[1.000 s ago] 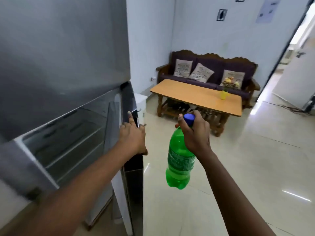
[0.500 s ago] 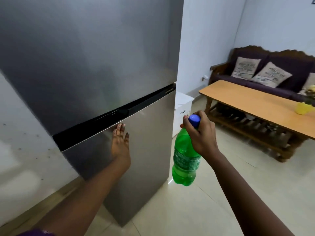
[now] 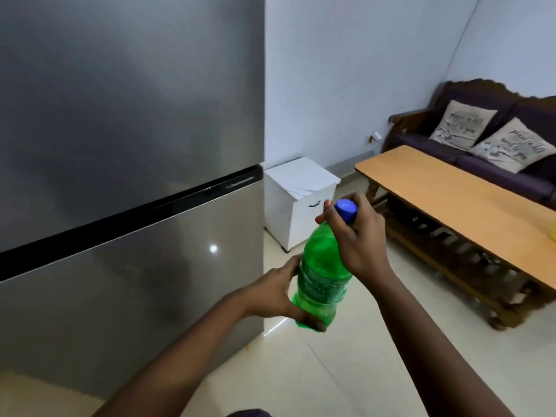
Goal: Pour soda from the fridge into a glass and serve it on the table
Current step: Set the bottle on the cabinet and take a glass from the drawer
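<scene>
A green soda bottle (image 3: 323, 272) with a blue cap (image 3: 346, 208) hangs in the air in front of me, beside the fridge. My right hand (image 3: 356, 239) grips its neck just under the cap. My left hand (image 3: 284, 291) wraps around the lower body and base of the bottle. The grey fridge (image 3: 120, 145) fills the left half of the view, both doors shut. The wooden table (image 3: 451, 200) stands to the right. No glass is in view.
A small white box (image 3: 301, 200) sits on the floor between the fridge and the table. A dark sofa (image 3: 481, 158) with cushions is behind the table. A yellow object (image 3: 552, 230) shows at the table's right edge. Pale tiled floor lies ahead.
The lower fridge door went from open to shut. My left hand left the door and took hold of the bottle's lower part. The right hand kept the bottle.
</scene>
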